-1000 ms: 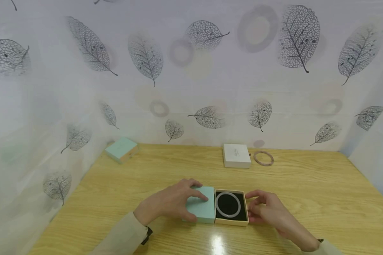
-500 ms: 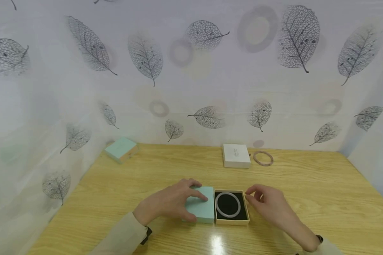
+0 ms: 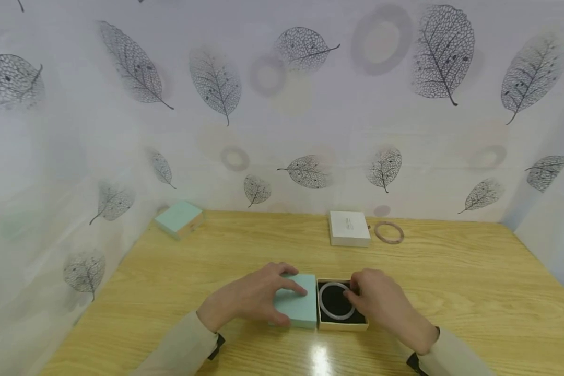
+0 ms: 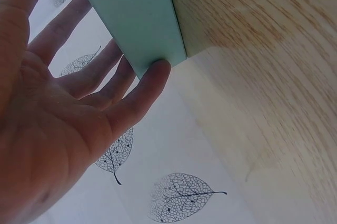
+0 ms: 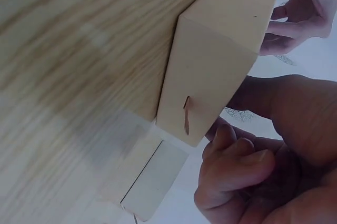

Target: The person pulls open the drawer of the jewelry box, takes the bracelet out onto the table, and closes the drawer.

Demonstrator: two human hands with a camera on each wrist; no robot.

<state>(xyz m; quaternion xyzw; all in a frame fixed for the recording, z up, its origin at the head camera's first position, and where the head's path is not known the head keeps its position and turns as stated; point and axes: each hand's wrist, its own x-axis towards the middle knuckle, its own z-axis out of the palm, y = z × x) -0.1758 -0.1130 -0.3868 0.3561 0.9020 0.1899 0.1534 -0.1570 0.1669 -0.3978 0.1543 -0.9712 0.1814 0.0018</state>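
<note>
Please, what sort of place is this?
Probably an indoor tabletop workspace, though the room itself is hidden: a wood-grain table, a leaf-print backdrop and an open box holding a bangle.

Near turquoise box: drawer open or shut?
Open. The drawer sits out to the right of the turquoise sleeve, its black lining and the pale bangle exposed. Fully detached or not: can't tell.
</note>
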